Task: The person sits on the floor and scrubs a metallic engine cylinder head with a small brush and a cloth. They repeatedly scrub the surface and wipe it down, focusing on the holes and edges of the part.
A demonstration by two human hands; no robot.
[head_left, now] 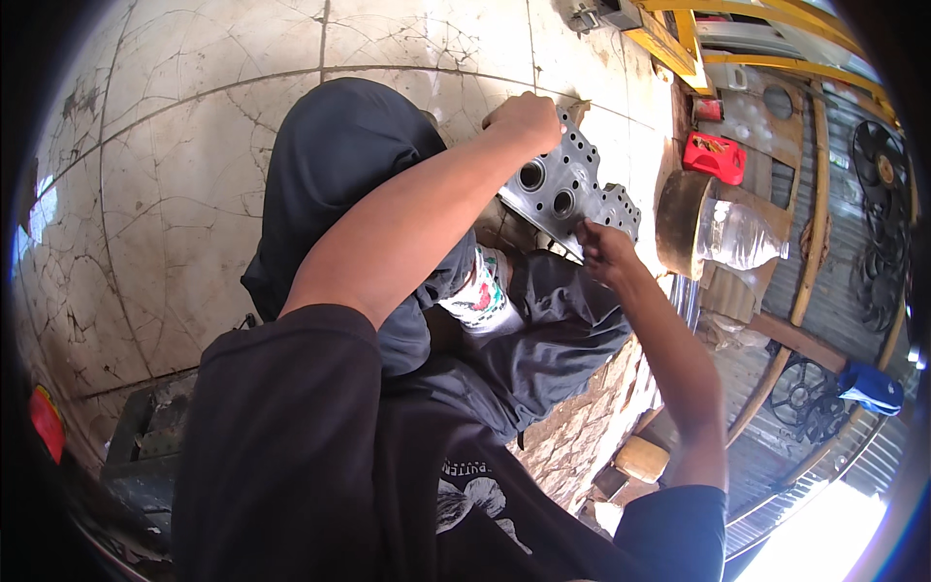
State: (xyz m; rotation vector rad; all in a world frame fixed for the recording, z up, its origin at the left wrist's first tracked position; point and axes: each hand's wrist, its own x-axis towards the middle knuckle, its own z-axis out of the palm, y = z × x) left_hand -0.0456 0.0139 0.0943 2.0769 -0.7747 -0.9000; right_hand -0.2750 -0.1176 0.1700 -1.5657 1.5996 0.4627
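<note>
A grey metal engine cylinder head [580,186], with round ports and many small bolt holes along its face, sits tilted in front of my legs. My left hand [527,122] is closed over its upper left end, the fingers curled and partly hidden. At the lower edge of the cylinder head, my right hand [607,254] has its fingers bent into a pinch against the face. Whatever those fingers hold, if anything, is too small to make out. My crossed legs in dark trousers [349,145] lie close beside the part, a patterned sock [482,291] showing between them.
Cracked pale tiles [194,165] cover the floor. To the right stand a round brown container [682,223], a clear plastic bottle [742,235] and a red canister [715,157]. Black fan parts [878,175] hang on corrugated metal sheets. A dark metal box [145,441] sits lower left.
</note>
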